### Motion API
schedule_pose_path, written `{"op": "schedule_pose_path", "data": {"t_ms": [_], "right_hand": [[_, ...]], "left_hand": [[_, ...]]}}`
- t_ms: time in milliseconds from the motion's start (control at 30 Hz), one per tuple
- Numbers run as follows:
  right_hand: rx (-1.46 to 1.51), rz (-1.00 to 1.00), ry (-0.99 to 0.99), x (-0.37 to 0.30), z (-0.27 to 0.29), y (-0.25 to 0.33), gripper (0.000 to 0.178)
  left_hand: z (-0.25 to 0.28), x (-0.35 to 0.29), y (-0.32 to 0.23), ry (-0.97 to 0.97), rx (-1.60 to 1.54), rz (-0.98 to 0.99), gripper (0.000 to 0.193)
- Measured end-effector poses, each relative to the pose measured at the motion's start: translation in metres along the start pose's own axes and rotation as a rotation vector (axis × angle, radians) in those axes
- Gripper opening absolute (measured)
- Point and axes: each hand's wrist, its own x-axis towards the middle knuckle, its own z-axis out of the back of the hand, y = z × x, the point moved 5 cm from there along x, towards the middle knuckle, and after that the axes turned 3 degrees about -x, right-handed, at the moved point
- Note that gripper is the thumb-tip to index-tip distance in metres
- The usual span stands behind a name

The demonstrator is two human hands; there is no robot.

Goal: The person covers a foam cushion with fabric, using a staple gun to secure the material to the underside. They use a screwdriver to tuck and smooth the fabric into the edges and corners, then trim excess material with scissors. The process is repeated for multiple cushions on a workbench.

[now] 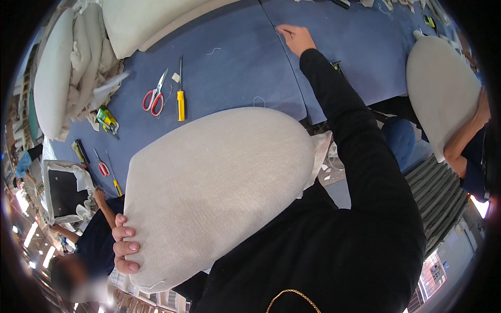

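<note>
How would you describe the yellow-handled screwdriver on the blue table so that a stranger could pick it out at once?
Start at the blue table, beyond the big off-white cushion gripped by the left hand. Beside the red-handled scissors lies the screwdriver. Its single straight metal shaft and plain yellow handle mark it out; the smaller yellow tool lies at the table's edge.

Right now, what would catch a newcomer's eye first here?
A big pale upholstered cushion fills the middle, gripped at its lower left edge by the left hand. The right hand stretches far out over the blue table. Left of the cushion's top lie red-handled scissors and a yellow-handled screwdriver.
</note>
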Motion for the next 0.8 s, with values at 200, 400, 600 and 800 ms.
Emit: {"op": "schedule_pose_path", "data": {"t_ms": [200,400,600,800], "right_hand": [[-0.339,0.061,0.265,-0.109,0.018,0.001,0.023],[-0.186,-0.084,0.155,-0.069,0.055,0.041,0.027],[0.066,-0.167,0.048,-0.023,0.007,0.016,0.024],[0.020,-0.178,0.011,-0.178,0.015,0.013,0.023]], "left_hand": [[0.016,-0.008,0.001,0.040,-0.050,0.015,0.056],[0.016,-0.016,0.000,-0.019,-0.055,0.028,0.054],[0.016,0.000,-0.003,0.020,-0.038,0.065,0.051],[0.023,-0.010,-0.001,0.047,-0.082,0.078,0.047]]}}
